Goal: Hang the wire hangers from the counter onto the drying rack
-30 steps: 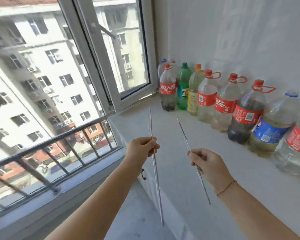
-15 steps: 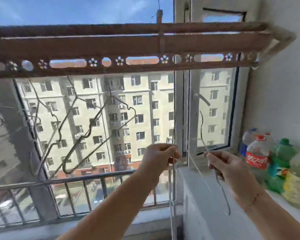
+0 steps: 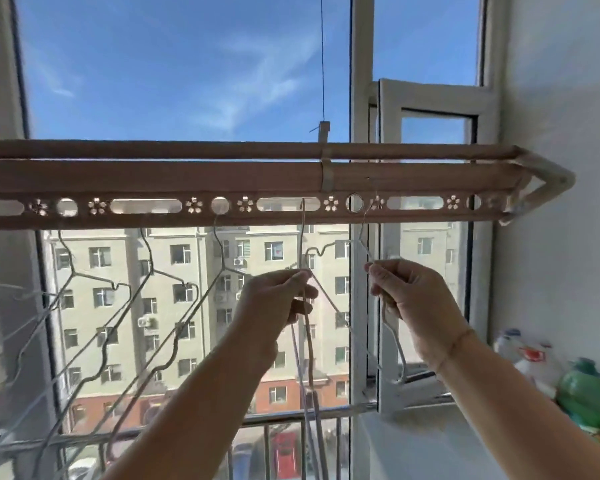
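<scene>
Your left hand pinches one wire hanger by its neck, and your right hand grips a second hanger, both raised so their hooks reach the drying rack's slotted rail. Further left, hung hangers already dangle from it.

A tall window fills most of the view, bright with blue sky and thin white cloud. Beyond it stands a pale apartment block with rows of small windows and a red-brick base. A grey metal railing runs across the bottom of the glass. To the right a white-framed casement hangs open beside a plain white wall. Plastic bottles stand blurred at the worktop's right edge.
</scene>
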The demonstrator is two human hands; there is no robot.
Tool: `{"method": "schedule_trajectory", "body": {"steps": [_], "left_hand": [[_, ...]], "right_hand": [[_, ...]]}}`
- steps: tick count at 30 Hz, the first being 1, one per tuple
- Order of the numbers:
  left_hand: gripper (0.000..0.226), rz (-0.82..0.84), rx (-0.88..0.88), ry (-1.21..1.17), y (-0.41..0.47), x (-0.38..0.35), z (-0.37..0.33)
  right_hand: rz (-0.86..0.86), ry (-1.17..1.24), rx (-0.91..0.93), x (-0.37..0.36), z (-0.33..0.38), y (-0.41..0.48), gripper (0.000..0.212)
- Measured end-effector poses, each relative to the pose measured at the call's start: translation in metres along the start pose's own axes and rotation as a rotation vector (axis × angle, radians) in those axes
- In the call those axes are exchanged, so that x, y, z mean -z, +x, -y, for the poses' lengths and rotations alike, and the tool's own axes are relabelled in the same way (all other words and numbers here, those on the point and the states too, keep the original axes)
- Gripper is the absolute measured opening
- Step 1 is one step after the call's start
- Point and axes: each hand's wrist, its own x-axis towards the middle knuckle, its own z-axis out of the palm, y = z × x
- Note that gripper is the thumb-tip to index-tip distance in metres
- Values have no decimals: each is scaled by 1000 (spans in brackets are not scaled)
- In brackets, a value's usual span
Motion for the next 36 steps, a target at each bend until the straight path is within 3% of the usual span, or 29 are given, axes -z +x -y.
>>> {"method": "schedule_trajectory", "body": {"steps": [13,24,36], "left_hand": [[10,-60,58,-9,30,4,11],[12,-56,72,-38,37,8,6],[9,-64,105,-36,52,10,14]], "right_hand": [[-20,-122,-103,0,-37,21,7],[-28,-85,-151,-14,-33,20,15],[-40,-35,-186,-19,-39,18,10]]}}
